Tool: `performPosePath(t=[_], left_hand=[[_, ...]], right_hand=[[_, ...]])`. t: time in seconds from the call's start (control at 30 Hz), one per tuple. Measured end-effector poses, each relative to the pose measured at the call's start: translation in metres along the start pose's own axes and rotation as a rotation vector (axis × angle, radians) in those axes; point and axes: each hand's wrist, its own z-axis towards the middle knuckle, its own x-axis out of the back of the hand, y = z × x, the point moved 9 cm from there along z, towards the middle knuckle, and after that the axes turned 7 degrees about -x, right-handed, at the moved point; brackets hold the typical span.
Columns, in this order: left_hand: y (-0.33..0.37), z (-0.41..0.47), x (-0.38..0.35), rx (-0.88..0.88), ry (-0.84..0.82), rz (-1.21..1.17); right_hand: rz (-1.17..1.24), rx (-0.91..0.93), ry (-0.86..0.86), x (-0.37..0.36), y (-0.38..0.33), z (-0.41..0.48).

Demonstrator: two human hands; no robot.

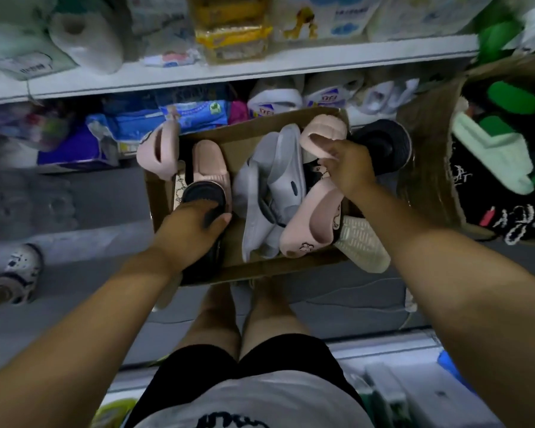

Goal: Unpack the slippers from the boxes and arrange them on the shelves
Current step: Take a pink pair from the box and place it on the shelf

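Gripping two at once: my left hand point(195, 233) curls round a black slipper point(203, 193) lying lengthwise away from its fingers point(220, 219) in the cardboard box point(260, 270). My right hand point(349, 165), nearer the shelf point(291, 64) beyond, pinches a pink slipper point(322, 131), so I judge it should lead.

A small shop aisle, with stock out on the floor.
A white shelf point(260, 69) carries wrapped paper rolls point(87, 35) and blue packs point(195, 114); below, an open box point(260, 268) heaped with pink, grey and black slippers point(272, 186), and a second box point(426, 149) beside it holding green ones.
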Motion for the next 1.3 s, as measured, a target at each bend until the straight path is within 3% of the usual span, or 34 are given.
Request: performPosePath(t=[0.23, 0.47, 0.73, 0.83, 0.93, 1.1, 1.3], left_hand=[[0.026, 0.011, -0.013, 0.013, -0.045, -0.400], [0.013, -0.007, -0.013, 0.250, -0.047, -1.201], [-0.043, -0.032, 0.024, 0.249, 0.152, -1.388], [-0.078, -0.029, 0.035, 0.283, 0.298, -1.436], [-0.111, -0.026, 0.030, 0.305, 0.397, -1.529], [-0.142, -0.030, 0.001, 0.385, 0.456, -1.655], [-0.161, -0.035, -0.029, 0.440, 0.464, -1.717]], right_hand=[[0.092, 0.184, 0.152, 0.031, -0.066, -0.071], [0.194, 0.322, -0.078, -0.040, -0.140, -0.149], [0.183, 0.540, -0.113, -0.066, -0.191, -0.150], [0.176, 0.467, -0.077, -0.065, -0.192, -0.119], [0.118, 0.281, -0.202, -0.096, -0.178, -0.069], [-0.093, 0.033, -0.400, -0.174, -0.151, -0.003], [-0.198, -0.053, -0.639, -0.247, -0.136, 0.027]])
